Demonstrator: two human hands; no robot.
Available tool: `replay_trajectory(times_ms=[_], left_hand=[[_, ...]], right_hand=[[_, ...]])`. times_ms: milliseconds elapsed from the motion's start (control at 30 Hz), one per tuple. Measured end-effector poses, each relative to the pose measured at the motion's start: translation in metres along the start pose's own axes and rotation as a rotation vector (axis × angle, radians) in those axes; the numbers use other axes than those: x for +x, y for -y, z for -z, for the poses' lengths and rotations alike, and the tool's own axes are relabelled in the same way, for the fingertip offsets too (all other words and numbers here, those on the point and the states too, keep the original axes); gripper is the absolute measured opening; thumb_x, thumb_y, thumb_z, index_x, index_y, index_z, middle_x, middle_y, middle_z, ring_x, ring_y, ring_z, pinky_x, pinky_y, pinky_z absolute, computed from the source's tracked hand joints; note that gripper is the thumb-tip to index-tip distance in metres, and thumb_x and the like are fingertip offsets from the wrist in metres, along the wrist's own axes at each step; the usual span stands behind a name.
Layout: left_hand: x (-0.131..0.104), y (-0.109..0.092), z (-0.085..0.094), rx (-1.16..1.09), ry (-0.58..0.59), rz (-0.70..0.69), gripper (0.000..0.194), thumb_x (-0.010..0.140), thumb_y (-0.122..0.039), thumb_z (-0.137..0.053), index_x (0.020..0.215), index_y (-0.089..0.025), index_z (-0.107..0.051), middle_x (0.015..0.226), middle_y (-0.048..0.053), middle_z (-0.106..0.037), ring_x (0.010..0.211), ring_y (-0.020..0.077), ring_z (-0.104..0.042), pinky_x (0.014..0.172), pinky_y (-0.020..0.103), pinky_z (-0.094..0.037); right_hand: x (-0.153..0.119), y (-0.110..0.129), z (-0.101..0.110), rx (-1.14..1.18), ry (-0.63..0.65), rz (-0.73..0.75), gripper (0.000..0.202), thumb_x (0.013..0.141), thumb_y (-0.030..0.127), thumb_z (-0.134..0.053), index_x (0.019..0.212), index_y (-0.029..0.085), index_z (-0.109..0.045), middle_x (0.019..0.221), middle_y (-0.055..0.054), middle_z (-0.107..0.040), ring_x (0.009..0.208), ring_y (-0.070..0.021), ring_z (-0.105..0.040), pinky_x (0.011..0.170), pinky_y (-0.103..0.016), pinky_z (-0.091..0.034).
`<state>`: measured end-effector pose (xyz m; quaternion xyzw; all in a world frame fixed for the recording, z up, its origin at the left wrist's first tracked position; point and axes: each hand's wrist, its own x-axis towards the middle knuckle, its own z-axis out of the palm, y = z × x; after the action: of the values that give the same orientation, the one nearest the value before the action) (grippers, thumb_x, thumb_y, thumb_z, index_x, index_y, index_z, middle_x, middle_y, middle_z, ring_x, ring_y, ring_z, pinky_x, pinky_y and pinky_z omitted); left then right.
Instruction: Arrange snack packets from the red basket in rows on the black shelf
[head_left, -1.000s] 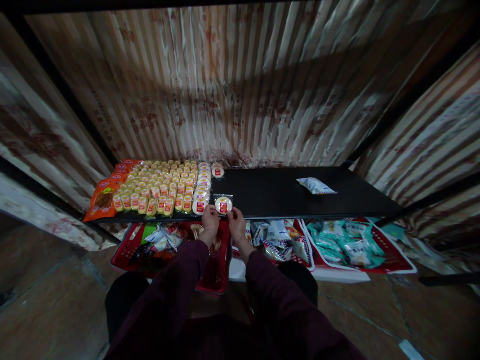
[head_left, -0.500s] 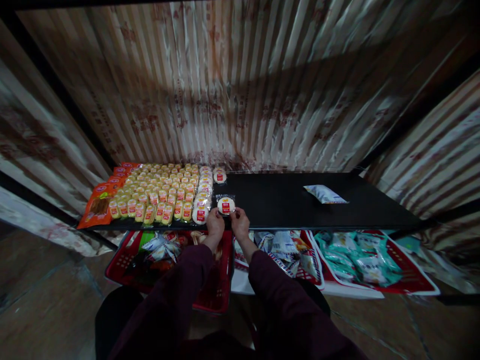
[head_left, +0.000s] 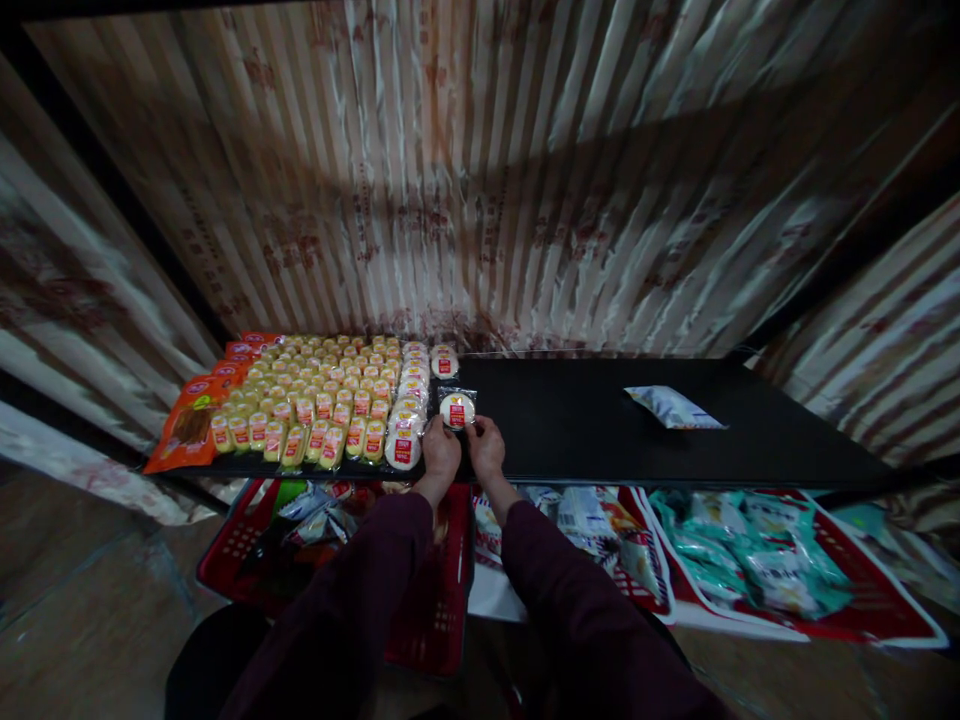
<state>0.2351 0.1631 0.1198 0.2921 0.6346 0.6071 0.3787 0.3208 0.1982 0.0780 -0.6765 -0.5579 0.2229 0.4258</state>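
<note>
A round white packaged cake [head_left: 457, 411] with a red label is pinched at its lower corners between my left hand [head_left: 441, 450] and my right hand [head_left: 487, 448], over the black shelf [head_left: 555, 425]. Left of it runs a column of similar round white packs [head_left: 403, 448], and another white pack [head_left: 444, 362] lies behind, near the shelf's back. Further left are rows of small yellow packaged cakes [head_left: 295, 445]. Orange packets [head_left: 187, 425] line the shelf's left end.
A white-blue packet [head_left: 673, 408] lies on the right part of the shelf. Below the shelf's front edge are red baskets [head_left: 442, 640] with assorted packets and one with teal packets [head_left: 780, 580]. Dark posts and striped sheeting [head_left: 465, 200] surround the shelf.
The view has shifted and come slightly closer to the shelf. Both hands still hold the white pack, which has moved slightly toward the back of the shelf.
</note>
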Motion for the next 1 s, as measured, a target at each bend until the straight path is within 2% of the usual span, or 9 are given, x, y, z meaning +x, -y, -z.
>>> replay_trajectory(times_ms=[100, 200, 267, 500, 700, 867, 1000], left_hand=[[0.007, 0.002, -0.005, 0.27, -0.008, -0.149, 0.031, 0.07, 0.003, -0.052, 0.091, -0.016, -0.064, 0.11, 0.013, -0.065, 0.116, 0.024, -0.055, 0.104, 0.034, -0.035], [0.013, 0.006, -0.009, 0.554, 0.016, -0.217, 0.033, 0.077, -0.002, -0.047, 0.104, -0.013, -0.062, 0.114, 0.015, -0.064, 0.115, 0.0222, -0.056, 0.102, 0.034, -0.038], [0.017, 0.008, -0.013, 0.658, 0.015, -0.245, 0.034, 0.08, -0.004, -0.044, 0.107, -0.013, -0.061, 0.118, 0.015, -0.063, 0.116, 0.022, -0.056, 0.102, 0.034, -0.039], [0.033, 0.014, -0.026, 0.718, 0.021, -0.248, 0.031, 0.085, -0.011, -0.039, 0.107, -0.009, -0.062, 0.127, 0.019, -0.057, 0.124, 0.0224, -0.05, 0.106, 0.033, -0.037], [0.046, 0.016, -0.035, 0.7, 0.035, -0.298, 0.033, 0.085, -0.011, -0.037, 0.11, -0.007, -0.059, 0.123, 0.021, -0.058, 0.124, 0.0264, -0.049, 0.105, 0.041, -0.037], [0.046, 0.014, -0.041, 0.795, 0.042, -0.311, 0.034, 0.086, -0.012, -0.037, 0.113, -0.005, -0.057, 0.128, 0.022, -0.054, 0.127, 0.0244, -0.045, 0.105, 0.037, -0.037], [0.045, 0.007, -0.042, 0.876, 0.005, -0.353, 0.035, 0.087, -0.016, -0.038, 0.115, -0.007, -0.057, 0.125, 0.019, -0.057, 0.119, 0.0257, -0.051, 0.103, 0.04, -0.036]], right_hand=[[0.006, 0.004, -0.001, -0.039, 0.022, 0.0, 0.025, 0.078, 0.031, -0.055, 0.096, 0.017, -0.065, 0.092, -0.008, -0.068, 0.083, -0.0185, -0.061, 0.075, -0.028, -0.044], [0.01, 0.009, -0.001, -0.093, 0.07, -0.02, 0.027, 0.081, 0.03, -0.053, 0.102, 0.016, -0.063, 0.097, -0.008, -0.067, 0.087, -0.0176, -0.061, 0.076, -0.026, -0.044], [0.013, 0.012, -0.001, -0.115, 0.094, -0.039, 0.028, 0.083, 0.03, -0.053, 0.105, 0.016, -0.062, 0.098, -0.008, -0.067, 0.088, -0.0171, -0.061, 0.076, -0.026, -0.044], [0.022, 0.02, -0.002, -0.164, 0.137, -0.066, 0.026, 0.085, 0.031, -0.052, 0.106, 0.019, -0.061, 0.099, -0.006, -0.068, 0.088, -0.0166, -0.062, 0.075, -0.025, -0.044], [0.034, 0.024, -0.007, -0.187, 0.145, -0.069, 0.026, 0.085, 0.03, -0.051, 0.107, 0.02, -0.06, 0.101, -0.004, -0.067, 0.089, -0.0161, -0.062, 0.075, -0.025, -0.044], [0.043, 0.024, -0.01, -0.202, 0.166, -0.074, 0.026, 0.085, 0.03, -0.05, 0.108, 0.023, -0.06, 0.103, -0.003, -0.066, 0.093, -0.016, -0.061, 0.075, -0.025, -0.045], [0.045, 0.026, -0.009, -0.228, 0.167, -0.124, 0.028, 0.086, 0.033, -0.049, 0.11, 0.023, -0.059, 0.106, -0.004, -0.066, 0.093, -0.0175, -0.061, 0.075, -0.027, -0.045]])
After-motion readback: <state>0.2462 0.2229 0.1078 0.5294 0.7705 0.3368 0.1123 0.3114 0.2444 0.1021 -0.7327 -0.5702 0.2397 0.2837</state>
